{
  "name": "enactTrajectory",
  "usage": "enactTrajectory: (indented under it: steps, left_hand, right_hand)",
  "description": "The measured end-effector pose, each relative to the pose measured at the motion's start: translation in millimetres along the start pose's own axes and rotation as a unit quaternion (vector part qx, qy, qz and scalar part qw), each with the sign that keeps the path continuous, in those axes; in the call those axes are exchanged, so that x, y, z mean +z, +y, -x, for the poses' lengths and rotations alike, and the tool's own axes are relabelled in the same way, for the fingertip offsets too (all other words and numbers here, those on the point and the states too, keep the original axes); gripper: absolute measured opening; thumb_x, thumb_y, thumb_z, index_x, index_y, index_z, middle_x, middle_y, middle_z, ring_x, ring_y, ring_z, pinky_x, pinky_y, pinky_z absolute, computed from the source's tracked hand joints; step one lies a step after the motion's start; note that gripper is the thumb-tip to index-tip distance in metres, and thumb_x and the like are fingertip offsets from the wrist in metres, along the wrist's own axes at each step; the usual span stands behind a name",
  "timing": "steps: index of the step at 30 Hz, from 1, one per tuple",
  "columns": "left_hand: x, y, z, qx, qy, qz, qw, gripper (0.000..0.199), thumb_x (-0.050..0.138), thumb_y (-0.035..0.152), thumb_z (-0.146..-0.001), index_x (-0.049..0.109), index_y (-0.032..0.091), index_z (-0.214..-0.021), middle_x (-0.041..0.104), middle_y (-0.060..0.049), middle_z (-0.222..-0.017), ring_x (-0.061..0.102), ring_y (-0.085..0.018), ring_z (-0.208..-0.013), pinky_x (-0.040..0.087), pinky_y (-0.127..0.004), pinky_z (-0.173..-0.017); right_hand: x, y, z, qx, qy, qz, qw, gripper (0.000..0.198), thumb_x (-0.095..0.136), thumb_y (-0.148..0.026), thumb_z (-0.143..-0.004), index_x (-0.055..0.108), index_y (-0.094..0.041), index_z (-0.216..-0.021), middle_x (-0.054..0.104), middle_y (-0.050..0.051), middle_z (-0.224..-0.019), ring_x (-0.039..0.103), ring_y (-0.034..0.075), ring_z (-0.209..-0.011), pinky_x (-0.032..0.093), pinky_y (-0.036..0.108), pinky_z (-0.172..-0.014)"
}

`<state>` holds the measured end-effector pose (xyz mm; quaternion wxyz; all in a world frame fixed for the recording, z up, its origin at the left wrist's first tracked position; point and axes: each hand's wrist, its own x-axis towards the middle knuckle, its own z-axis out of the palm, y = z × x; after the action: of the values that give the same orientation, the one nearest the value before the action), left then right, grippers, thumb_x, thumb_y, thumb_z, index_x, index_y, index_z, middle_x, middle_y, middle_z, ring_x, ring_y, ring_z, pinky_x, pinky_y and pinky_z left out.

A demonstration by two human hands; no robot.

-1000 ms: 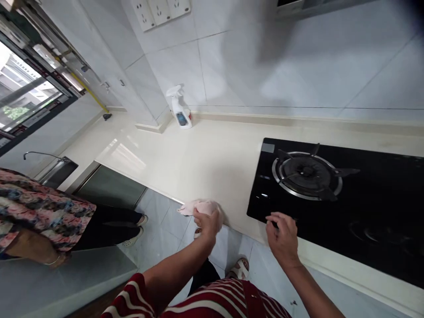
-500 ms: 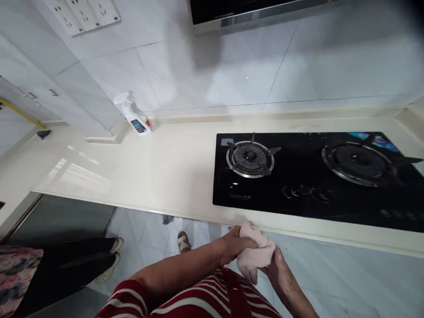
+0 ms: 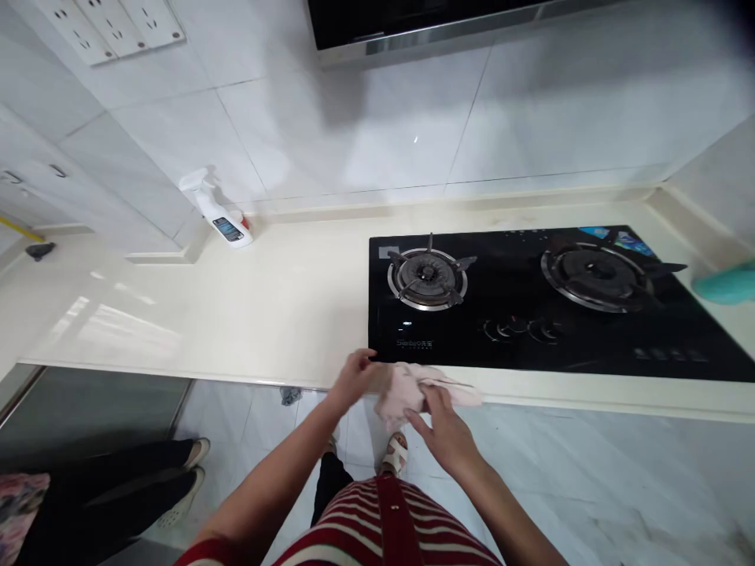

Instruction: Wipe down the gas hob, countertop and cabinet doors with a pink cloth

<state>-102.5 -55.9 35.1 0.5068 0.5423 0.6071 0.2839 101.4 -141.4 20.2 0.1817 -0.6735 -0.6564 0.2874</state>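
Observation:
A pale pink cloth (image 3: 404,393) is spread between my hands at the counter's front edge, just in front of the gas stove (image 3: 472,338). My left hand (image 3: 355,376) grips its left end beside the stove's front left corner, the fingertips partly hidden by the fabric. From the right, my right hand (image 3: 445,428) holds the cloth, thumb and fingers closed on its folds. Part of the cloth lies along the counter edge and part hangs over it.
A white spray bottle (image 3: 221,216) stands on the cream counter (image 3: 283,306) by the wall. The stove has two burners, the left (image 3: 428,279) nearer. A teal object (image 3: 725,283) sits at far right. Another person's legs (image 3: 130,472) are at lower left. The range hood (image 3: 413,27) hangs above.
The bunched cloth has been opened out and moved up and left to the counter edge. My hands have spread apart, and the view has shifted right.

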Motion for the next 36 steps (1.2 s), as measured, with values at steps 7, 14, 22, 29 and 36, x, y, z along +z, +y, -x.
enactTrajectory:
  steps: [7,14,22,29,36]
  left_hand:
    - [-70.5,-61.1,-3.2,0.044,0.146,-0.129,0.98,0.022,0.057,0.029,-0.086,0.066,0.019,-0.103,0.06,-0.006,-0.099,0.061,-0.016,-0.088,0.052,-0.03,-0.081]
    - [-83.9,-66.6,-32.5,0.099,0.216,-0.276,0.931,0.023,0.057,0.027,-0.087,0.068,0.021,-0.106,0.059,-0.013,-0.112,0.053,-0.029,-0.112,0.043,-0.048,-0.099]
    - [-55.8,-68.9,-43.4,0.168,0.184,-0.461,0.852,0.037,0.051,0.041,-0.094,0.065,0.022,-0.123,0.054,-0.017,-0.131,0.043,-0.035,-0.13,0.034,-0.054,-0.105]
    - [-57.2,-78.5,-39.5,0.191,0.198,-0.513,0.813,0.043,0.046,0.043,-0.097,0.062,0.02,-0.13,0.052,-0.017,-0.138,0.04,-0.035,-0.136,0.033,-0.05,-0.109]
    - [-57.2,-75.1,-36.7,0.194,0.206,-0.476,0.833,0.039,0.05,0.042,-0.095,0.064,0.022,-0.124,0.055,-0.014,-0.135,0.042,-0.032,-0.136,0.034,-0.049,-0.11]
  right_hand:
    - [16.8,-26.5,-44.2,-0.052,-0.003,0.239,0.97,0.038,0.074,-0.043,-0.082,0.064,-0.02,-0.11,0.053,0.01,-0.113,0.051,0.028,-0.102,0.04,0.041,-0.089]
    - [71.8,-54.7,-58.1,-0.122,0.052,0.245,0.961,0.069,0.088,-0.041,-0.066,0.06,-0.012,-0.121,0.052,0.016,-0.13,0.043,0.031,-0.108,0.037,0.043,-0.09]
    - [74.4,2.6,-51.8,-0.236,0.158,0.2,0.938,0.031,0.07,-0.023,-0.084,0.063,-0.023,-0.114,0.059,0.006,-0.127,0.044,0.026,-0.116,0.037,0.04,-0.089]
    - [-13.6,139.9,-14.3,-0.094,0.2,0.241,0.945,0.051,0.057,0.001,-0.069,0.059,-0.018,-0.116,0.052,0.011,-0.138,0.04,0.028,-0.131,0.035,0.043,-0.108]
    - [-106.3,207.8,-8.3,0.014,0.131,0.203,0.97,0.059,0.069,-0.021,-0.066,0.057,-0.015,-0.124,0.054,0.014,-0.13,0.049,0.03,-0.116,0.044,0.042,-0.101]
